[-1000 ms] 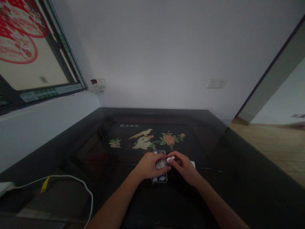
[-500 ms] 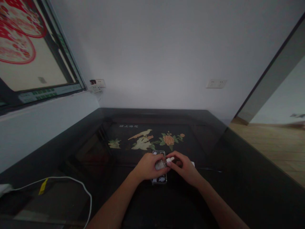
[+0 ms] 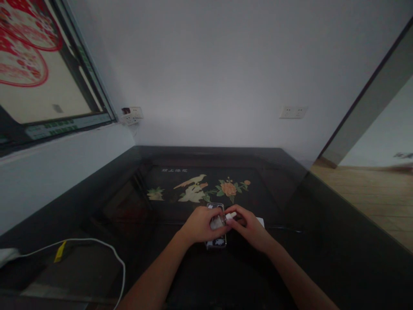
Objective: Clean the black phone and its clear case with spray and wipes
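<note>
My left hand [image 3: 202,224] is closed around a small clear bottle [image 3: 217,222] that lies tilted, its top pointing right. Thumb and forefinger of my right hand [image 3: 250,226] pinch the bottle's white cap [image 3: 230,215], which has a narrow pale tip. Whether the cap is joined to the bottle I cannot tell. Beneath my left hand a phone-shaped object in a clear-edged, black-and-white patterned case [image 3: 215,244] lies on the black table [image 3: 206,280]; its middle is covered by the hand. Just behind my right hand a flat white thing [image 3: 261,221] pokes out, mostly hidden.
A white cable [image 3: 112,250] with a yellow tag [image 3: 60,252] curves over the table's left side from a white block [image 3: 8,256]. Bird and flower inlay [image 3: 193,189] decorates the tabletop. Sockets [image 3: 293,112] are on the wall behind; a window [image 3: 48,77] is at left.
Both hands keep the same grip on the bottle and its cap. My right hand has shifted only slightly, and a little more of the white thing behind it shows.
</note>
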A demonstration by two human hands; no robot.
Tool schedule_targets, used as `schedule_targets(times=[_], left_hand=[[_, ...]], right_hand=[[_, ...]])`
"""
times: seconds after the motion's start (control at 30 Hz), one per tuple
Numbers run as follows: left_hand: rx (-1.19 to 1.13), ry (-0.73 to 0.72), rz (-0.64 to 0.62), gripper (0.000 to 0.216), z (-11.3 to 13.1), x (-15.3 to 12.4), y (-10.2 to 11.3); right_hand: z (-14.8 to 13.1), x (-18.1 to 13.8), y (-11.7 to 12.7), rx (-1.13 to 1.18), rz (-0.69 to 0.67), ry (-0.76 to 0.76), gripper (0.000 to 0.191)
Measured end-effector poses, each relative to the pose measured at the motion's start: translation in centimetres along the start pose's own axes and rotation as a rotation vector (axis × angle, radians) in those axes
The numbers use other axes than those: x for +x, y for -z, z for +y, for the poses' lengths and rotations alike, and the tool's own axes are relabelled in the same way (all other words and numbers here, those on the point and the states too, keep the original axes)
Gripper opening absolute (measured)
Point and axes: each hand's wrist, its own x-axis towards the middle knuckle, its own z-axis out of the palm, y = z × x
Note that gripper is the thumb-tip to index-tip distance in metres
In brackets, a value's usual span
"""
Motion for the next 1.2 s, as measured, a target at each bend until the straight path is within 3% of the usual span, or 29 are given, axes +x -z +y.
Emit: schedule_targets(times=[0.1,0.27,0.67,0.9,1.07,1.2], left_hand=[[0.004,0.007,-0.003,0.024,-0.1,0.0,0.0],[0.0,-0.001,-0.002,0.024,-0.1,0.1,-0.1],[-0.005,0.047,-0.021,0.025,-0.1,0.1,-0.1],[0.03,0.105,0.003,0.028,-0.2,0.1,0.5],[0.042,0.258,0.209,0.031,-1.2,0.3,0.3],[0.045,0.449,0.387,0.032,-3.2,0.4,-0.1]], right_hand=[[0.1,0.1,0.0,0.005,0.012,-0.026,0.022],[0.4,-0.1,0.0,0.031,0.012,0.062,0.024],[1.0,0.5,-0.2,0.272,0.11,-0.054,0.03],[1.7,1.2,1.2,0.404,0.381,-0.011,0.036],[2.4,1.6,2.2,0.51,0.596,-0.016,0.034],[2.8,1.6,2.6,0.558,0.666,-0.023,0.037]])
